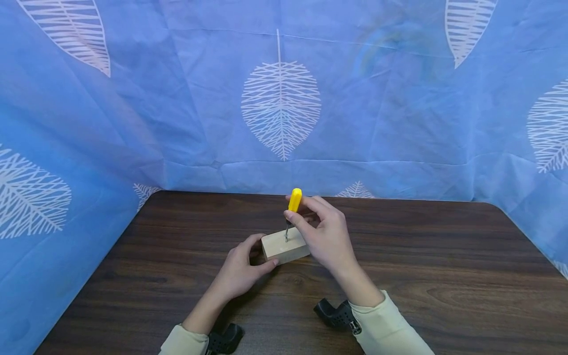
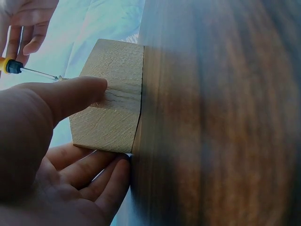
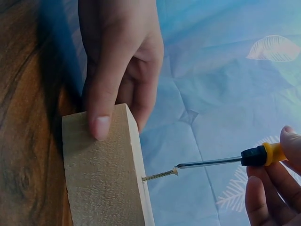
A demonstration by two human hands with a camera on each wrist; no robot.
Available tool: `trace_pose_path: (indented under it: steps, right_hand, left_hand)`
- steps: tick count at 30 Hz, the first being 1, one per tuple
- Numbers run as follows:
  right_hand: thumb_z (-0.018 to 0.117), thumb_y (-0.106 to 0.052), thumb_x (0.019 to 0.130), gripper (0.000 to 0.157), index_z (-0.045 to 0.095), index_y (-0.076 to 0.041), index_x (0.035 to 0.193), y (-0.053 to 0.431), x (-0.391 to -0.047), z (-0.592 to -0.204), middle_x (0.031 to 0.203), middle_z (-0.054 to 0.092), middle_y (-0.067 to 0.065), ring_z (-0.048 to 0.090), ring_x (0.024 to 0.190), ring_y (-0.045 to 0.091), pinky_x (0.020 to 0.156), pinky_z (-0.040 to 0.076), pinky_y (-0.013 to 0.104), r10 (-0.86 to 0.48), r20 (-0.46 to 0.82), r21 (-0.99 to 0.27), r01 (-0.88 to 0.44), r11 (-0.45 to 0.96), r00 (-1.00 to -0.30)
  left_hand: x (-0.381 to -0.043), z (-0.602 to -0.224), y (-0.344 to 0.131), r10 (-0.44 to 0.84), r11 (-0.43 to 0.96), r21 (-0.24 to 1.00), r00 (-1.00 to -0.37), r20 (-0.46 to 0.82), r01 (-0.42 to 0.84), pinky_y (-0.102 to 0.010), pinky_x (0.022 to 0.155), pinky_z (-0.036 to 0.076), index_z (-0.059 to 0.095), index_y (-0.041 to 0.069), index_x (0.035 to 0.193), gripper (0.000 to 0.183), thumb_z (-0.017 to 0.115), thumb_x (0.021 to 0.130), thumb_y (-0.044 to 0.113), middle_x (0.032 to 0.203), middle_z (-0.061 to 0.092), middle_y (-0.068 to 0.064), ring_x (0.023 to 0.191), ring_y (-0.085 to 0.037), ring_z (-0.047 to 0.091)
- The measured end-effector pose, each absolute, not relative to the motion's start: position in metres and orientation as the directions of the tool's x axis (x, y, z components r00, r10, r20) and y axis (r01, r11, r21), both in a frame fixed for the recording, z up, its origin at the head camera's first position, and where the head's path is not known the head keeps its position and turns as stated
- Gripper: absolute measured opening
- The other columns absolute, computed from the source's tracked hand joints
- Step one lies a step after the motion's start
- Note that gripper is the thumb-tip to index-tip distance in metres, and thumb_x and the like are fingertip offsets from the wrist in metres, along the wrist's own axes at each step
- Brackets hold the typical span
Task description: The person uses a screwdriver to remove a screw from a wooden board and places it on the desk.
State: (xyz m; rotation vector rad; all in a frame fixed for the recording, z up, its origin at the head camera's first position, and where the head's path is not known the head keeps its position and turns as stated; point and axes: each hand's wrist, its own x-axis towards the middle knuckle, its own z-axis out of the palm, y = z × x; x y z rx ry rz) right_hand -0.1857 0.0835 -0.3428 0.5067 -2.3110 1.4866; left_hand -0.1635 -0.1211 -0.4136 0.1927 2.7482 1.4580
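Note:
A pale wooden block [image 1: 288, 252] lies on the dark table, its left end gripped by my left hand [image 1: 241, 268] with the thumb on the near side and fingers round the far side. From the block's top face stands a screw [image 3: 161, 175], most of its threaded shank showing and slightly tilted. My right hand [image 1: 328, 234] pinches the yellow handle of a screwdriver [image 1: 295, 199] between thumb and fingers, above the block. In the right wrist view the screwdriver's tip meets the screw head. The left wrist view shows the left thumb [image 2: 80, 96] pressed along the block's side.
The dark wood-grain table [image 1: 421, 261] extends on both sides of the hands. Behind it and at the left hangs a blue cloth [image 1: 377, 113] with white leaf prints. Black wrist devices [image 1: 333, 313] sit beneath both forearms, near the table surface.

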Motion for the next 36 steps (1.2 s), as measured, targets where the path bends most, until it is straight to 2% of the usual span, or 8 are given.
trace_pose_path:
  steps: [14, 22, 26, 31, 36]
  right_hand:
    - [0.082, -0.019, 0.098, 0.02, 0.08, -0.015, 0.118, 0.081, -0.188, -0.343, 0.105, 0.075, 0.0, 0.069, 0.091, 0.013, 0.08, 0.06, 0.027, -0.133, 0.492, -0.763, -0.5, 0.409, -0.86]
    - [0.079, -0.013, 0.098, 0.03, 0.068, -0.01, 0.126, 0.076, -0.189, -0.34, 0.107, 0.075, 0.004, 0.07, 0.09, 0.014, 0.082, 0.061, 0.033, -0.156, 0.466, -0.748, -0.482, 0.457, -0.871]
    - [0.079, -0.01, 0.095, 0.022, 0.073, -0.012, 0.116, 0.075, -0.187, -0.338, 0.103, 0.076, 0.002, 0.07, 0.092, 0.014, 0.082, 0.061, 0.035, -0.18, 0.495, -0.71, -0.515, 0.48, -0.85]
    - [0.082, -0.011, 0.095, 0.029, 0.076, -0.009, 0.123, 0.078, -0.184, -0.333, 0.112, 0.08, 0.005, 0.077, 0.096, 0.016, 0.078, 0.063, 0.035, -0.261, 0.51, -0.654, -0.567, 0.501, -0.82]
    - [0.085, -0.013, 0.093, 0.032, 0.075, -0.009, 0.123, 0.084, -0.183, -0.327, 0.109, 0.081, 0.005, 0.078, 0.094, 0.017, 0.082, 0.065, 0.037, -0.281, 0.452, -0.667, -0.53, 0.524, -0.847]
  left_hand:
    - [-0.165, -0.414, -0.121, 0.115, 0.562, 0.822, -0.993, 0.028, 0.088, -0.06, 0.109, 0.055, 0.061, 0.011, 0.146, 0.057, 0.083, 0.096, 0.026, 0.141, 0.069, -0.017, 0.132, -0.04, 0.067]
    - [-0.165, -0.414, -0.12, 0.116, 0.565, 0.82, -0.993, 0.027, 0.088, -0.06, 0.109, 0.055, 0.062, 0.011, 0.146, 0.056, 0.083, 0.096, 0.025, 0.14, 0.07, -0.016, 0.131, -0.039, 0.067]
    - [-0.165, -0.413, -0.121, 0.123, 0.564, 0.82, -0.992, 0.041, 0.104, -0.061, 0.108, 0.055, 0.062, 0.011, 0.146, 0.056, 0.083, 0.096, 0.026, 0.139, 0.071, -0.015, 0.131, -0.038, 0.067]
    - [-0.162, -0.411, -0.121, 0.133, 0.561, 0.82, -0.99, 0.047, 0.114, -0.063, 0.108, 0.054, 0.062, 0.011, 0.145, 0.057, 0.084, 0.096, 0.028, 0.14, 0.07, -0.016, 0.131, -0.038, 0.067]
    - [-0.162, -0.413, -0.121, 0.125, 0.561, 0.822, -0.992, 0.032, 0.097, -0.063, 0.108, 0.054, 0.061, 0.011, 0.147, 0.058, 0.084, 0.096, 0.029, 0.141, 0.07, -0.016, 0.132, -0.038, 0.066]
